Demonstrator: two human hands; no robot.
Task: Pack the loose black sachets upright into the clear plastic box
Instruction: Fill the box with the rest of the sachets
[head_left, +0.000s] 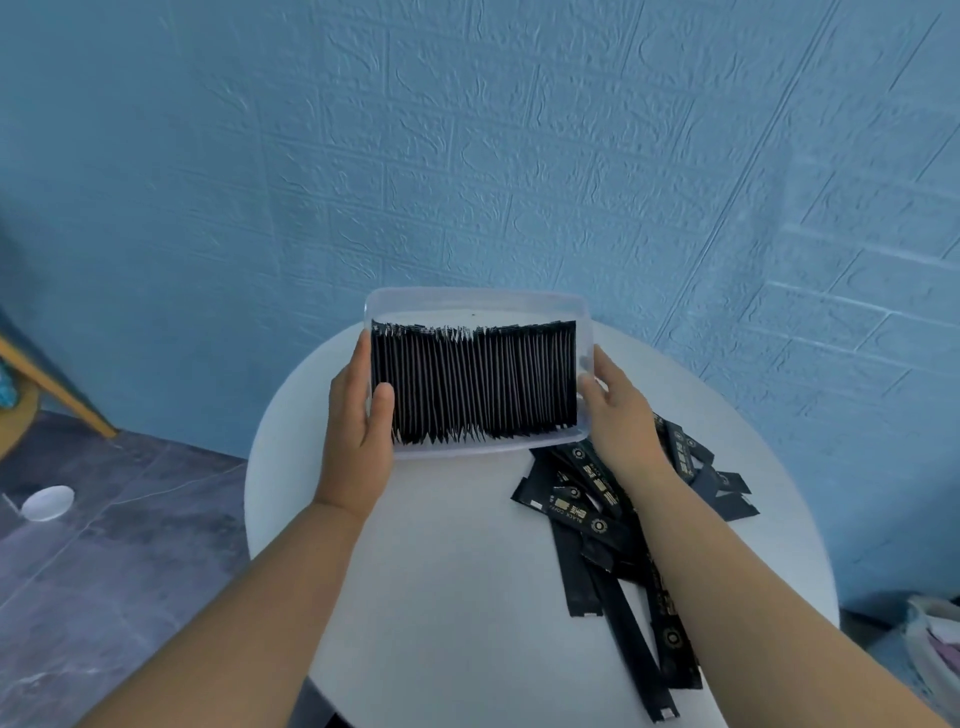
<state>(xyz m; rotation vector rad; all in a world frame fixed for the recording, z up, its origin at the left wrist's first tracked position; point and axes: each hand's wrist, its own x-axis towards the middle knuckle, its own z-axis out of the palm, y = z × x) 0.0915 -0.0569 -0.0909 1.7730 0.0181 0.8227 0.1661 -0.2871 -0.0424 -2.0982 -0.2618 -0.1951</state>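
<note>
The clear plastic box (475, 301) is tipped toward me above the round white table (441, 571). A tight row of black sachets (472, 384) stands on edge inside it, filling it from side to side. My left hand (358, 431) grips the box's left end, thumb over the rim and pressing on the outermost sachets. My right hand (618, 410) holds the box's right end, its thumb hooked on the rim. A loose pile of black sachets (597, 514) with gold print lies flat on the table under and beside my right forearm.
A blue brick-textured wall rises close behind the table. Grey stone floor lies to the left, with a small white dish (48, 501) on it and a wooden furniture leg (57, 395). A pale bag or basket (935, 654) sits at the lower right.
</note>
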